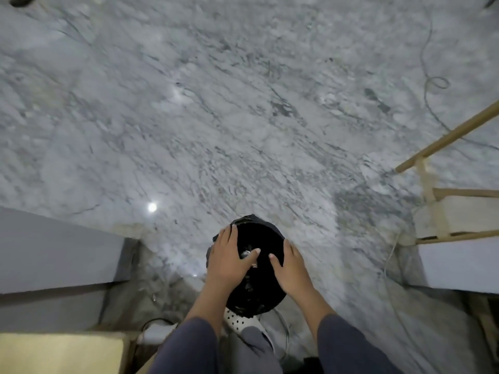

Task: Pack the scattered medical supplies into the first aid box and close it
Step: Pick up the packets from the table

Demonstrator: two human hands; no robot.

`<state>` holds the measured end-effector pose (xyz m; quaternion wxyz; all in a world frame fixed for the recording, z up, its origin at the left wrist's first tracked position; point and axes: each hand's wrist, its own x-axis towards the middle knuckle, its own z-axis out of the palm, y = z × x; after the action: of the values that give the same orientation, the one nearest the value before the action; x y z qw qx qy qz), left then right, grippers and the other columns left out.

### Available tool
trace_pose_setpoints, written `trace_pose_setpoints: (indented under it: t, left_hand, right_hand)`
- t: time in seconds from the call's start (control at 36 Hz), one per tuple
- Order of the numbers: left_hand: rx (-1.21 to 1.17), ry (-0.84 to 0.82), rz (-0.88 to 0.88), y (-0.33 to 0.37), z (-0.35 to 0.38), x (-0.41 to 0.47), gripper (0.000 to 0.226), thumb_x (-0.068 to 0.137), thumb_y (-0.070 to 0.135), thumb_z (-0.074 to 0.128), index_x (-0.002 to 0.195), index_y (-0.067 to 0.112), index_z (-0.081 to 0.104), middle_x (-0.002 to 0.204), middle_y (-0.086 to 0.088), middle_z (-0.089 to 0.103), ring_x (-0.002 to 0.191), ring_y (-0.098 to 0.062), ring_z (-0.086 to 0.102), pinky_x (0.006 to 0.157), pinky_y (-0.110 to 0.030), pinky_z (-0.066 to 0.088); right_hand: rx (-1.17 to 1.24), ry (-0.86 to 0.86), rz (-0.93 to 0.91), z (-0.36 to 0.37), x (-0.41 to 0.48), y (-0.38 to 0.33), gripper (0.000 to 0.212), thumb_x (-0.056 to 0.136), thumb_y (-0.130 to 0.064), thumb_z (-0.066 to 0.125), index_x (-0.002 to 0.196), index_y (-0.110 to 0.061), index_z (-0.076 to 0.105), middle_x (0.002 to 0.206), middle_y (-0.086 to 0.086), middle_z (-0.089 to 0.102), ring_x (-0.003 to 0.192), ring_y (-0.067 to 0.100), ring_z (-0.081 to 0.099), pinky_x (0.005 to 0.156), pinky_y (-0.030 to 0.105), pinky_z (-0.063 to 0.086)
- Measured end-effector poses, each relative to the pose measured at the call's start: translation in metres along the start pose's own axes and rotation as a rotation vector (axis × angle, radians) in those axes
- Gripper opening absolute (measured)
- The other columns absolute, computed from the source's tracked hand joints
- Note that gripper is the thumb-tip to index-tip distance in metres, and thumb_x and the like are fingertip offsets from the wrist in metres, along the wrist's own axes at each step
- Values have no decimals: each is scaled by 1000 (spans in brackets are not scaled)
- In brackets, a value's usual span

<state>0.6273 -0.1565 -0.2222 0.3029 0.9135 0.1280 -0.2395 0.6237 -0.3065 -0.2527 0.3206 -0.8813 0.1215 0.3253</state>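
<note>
We see no first aid box and no medical supplies, so we can't say any packing is done; we judge it all still ahead. Both hands rest on a round black object [256,268] over the marble floor [243,117], near its bottom edge in view. Left hand [229,255] lies flat and open on its left side, right hand [290,267] flat and open on its right rim, neither gripping. The object looks oval, long axis running away from us; what it is, we can't tell.
</note>
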Motion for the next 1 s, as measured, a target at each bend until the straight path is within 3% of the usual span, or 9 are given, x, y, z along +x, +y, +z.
trace_pose_setpoints:
  t: [0.28, 0.33, 0.44, 0.67, 0.89, 1.0]
  left_hand:
    - [215, 68, 93, 48, -142, -87, 85, 90, 58, 41, 151, 11, 3, 161, -5, 1, 149, -21, 0, 119, -36, 5]
    - [227, 207, 76, 37, -192, -147, 85, 90, 58, 41, 151, 12, 4, 161, -5, 2, 149, -22, 2, 120, -37, 7]
    - [223, 252, 61, 31, -219, -163, 87, 89, 60, 42, 151, 12, 6, 161, -6, 6, 148, -23, 6, 120, -38, 12]
    - [229, 525, -102, -64, -289, -314, 85, 88, 57, 46, 150, 11, 11, 160, -6, 8, 148, -21, 5, 119, -36, 5]
    - [219, 679, -341, -156, -300, -451, 82, 88, 54, 48, 149, 11, 13, 160, -5, 9, 149, -19, 4, 118, -32, 3]
    - [191, 733, -482, -200, -286, -522, 82, 88, 54, 47, 149, 11, 13, 160, -4, 11, 148, -18, 5, 119, -33, 5]
  right_hand:
    - [-141, 33, -186, -82, -89, -117, 62, 98, -39, 34, 149, -14, 9, 159, 6, 7, 147, 22, 6, 119, 35, 13]
    - [-213, 58, -343, -90, -149, -166, 63, 98, -38, 37, 149, -15, 8, 159, 6, 8, 146, 24, 7, 119, 36, 16]
    - [-259, 78, -395, -92, -163, -193, 65, 97, -35, 39, 149, -15, 7, 159, 7, 7, 146, 24, 8, 118, 37, 17]
    - [-475, 37, -825, -18, -284, -297, 63, 96, -29, 42, 149, -15, 11, 157, 6, 14, 145, 23, 12, 118, 37, 19]
    - [-607, -115, -1206, 83, -396, -351, 63, 94, -26, 43, 148, -15, 14, 157, 7, 16, 146, 21, 8, 118, 35, 13]
    - [-668, -169, -1393, 137, -449, -357, 60, 94, -26, 44, 147, -13, 19, 154, 8, 23, 144, 22, 18, 115, 31, 18]
